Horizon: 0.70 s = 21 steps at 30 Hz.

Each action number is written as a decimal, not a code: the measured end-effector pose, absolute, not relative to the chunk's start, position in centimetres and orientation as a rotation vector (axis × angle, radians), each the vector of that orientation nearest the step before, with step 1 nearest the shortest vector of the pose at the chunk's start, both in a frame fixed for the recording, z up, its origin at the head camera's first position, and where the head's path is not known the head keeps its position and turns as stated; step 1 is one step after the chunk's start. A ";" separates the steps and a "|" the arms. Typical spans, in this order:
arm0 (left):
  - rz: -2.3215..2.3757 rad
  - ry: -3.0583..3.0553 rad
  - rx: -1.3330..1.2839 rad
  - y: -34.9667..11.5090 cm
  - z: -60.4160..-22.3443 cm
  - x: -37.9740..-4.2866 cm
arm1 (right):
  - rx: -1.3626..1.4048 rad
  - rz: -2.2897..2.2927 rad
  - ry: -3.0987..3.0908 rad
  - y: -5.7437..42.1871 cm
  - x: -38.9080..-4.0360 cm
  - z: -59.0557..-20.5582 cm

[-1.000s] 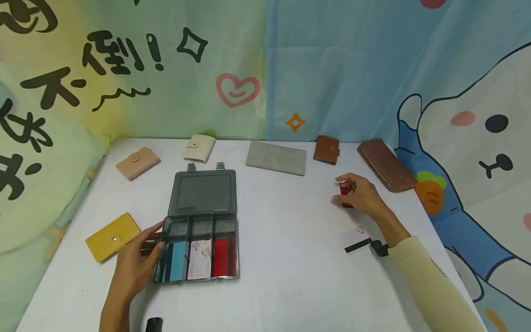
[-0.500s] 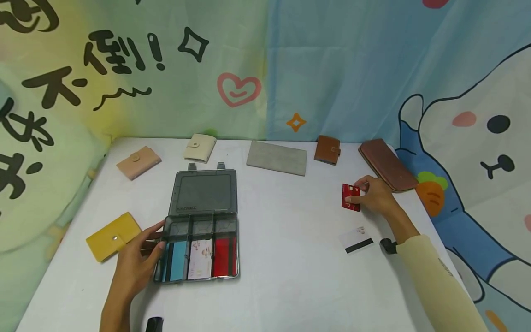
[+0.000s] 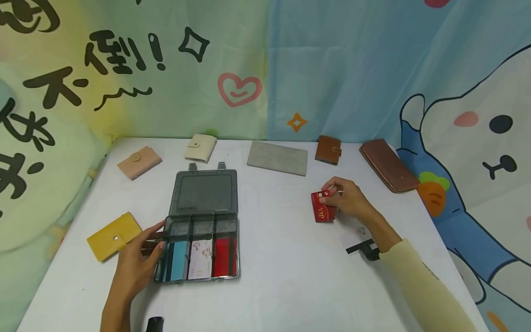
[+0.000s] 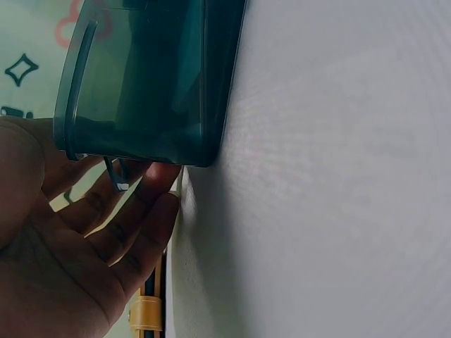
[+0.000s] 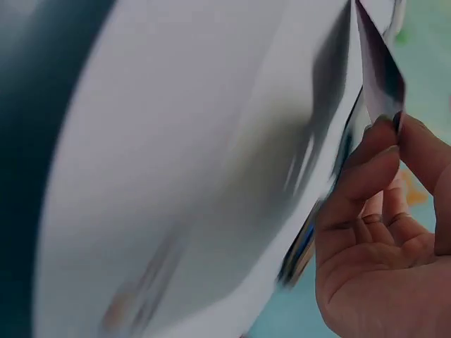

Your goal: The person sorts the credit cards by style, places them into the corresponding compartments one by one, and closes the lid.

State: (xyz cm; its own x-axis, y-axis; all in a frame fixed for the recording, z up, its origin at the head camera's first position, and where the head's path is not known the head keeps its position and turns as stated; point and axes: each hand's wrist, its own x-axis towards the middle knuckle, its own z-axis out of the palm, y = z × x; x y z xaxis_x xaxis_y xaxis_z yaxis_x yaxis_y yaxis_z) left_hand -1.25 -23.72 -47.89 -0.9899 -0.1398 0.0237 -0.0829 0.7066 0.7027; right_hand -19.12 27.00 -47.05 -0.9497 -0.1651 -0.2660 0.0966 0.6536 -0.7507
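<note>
Dark divided case (image 3: 201, 226) set just right of left hand (image 3: 137, 263); side wall touched by its relaxed fingers, nothing pinched there. Lettering on raised lid (image 3: 205, 191) too blurred to read. Red card (image 3: 322, 213) pinched between thumb and fingers of right hand (image 3: 348, 199), well apart from left hand. Card judged light, stiff, slick; best taken by edges. "VIP" clearly printed on card.

box (image 3: 202, 227): smooth see-through plastic | red card (image 3: 320, 212): glossy | brown wallet (image 3: 389, 165): matt, leather-like | backdrop (image 3: 352, 69): cloth
</note>
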 end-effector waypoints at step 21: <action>-1.182 -2.821 0.189 -23.5 -47.8 -1.2 | -0.575 -1.505 2.099 8.9 -11.2 -45.9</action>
